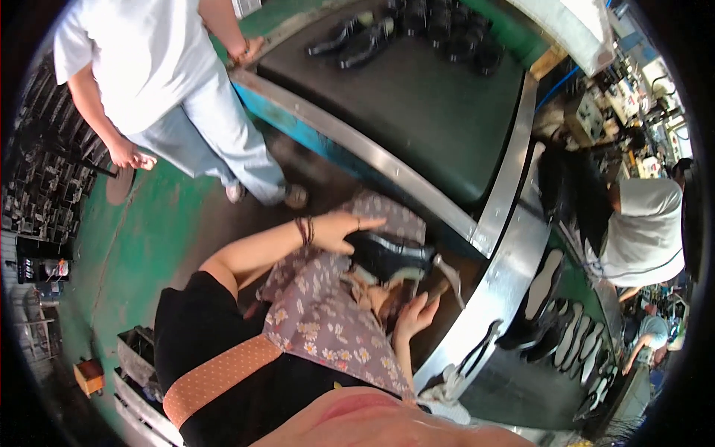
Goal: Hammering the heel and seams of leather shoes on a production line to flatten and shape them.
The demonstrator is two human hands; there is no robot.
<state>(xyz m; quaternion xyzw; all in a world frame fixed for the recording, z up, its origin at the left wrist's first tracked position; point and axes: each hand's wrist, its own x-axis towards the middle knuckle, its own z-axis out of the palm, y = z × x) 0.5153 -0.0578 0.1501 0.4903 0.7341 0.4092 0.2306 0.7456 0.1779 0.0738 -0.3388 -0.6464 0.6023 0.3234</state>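
Note:
My left hand (339, 232) grips one end of a black shoe (391, 255), its thumb at the side and its index finger stretched along the top. The shoe lies over my lap. By its other end juts a pale, curved, sole-shaped strip (450, 281); I cannot tell whether the two are joined. Below the shoe my right hand (417, 316) has its fingers curled close to the strip, and what they hold is hard to make out. A flowered apron (316, 313) covers my front, with tan, crumpled material (365, 294) just under the shoe.
Ahead runs a dark conveyor belt (402, 112) with a metal edge and several black shoes (447, 30) on it. At the right, soles (572, 335) and black shoes lie on a lower belt. A person in white (160, 82) stands front left; another person (642, 235) works at right.

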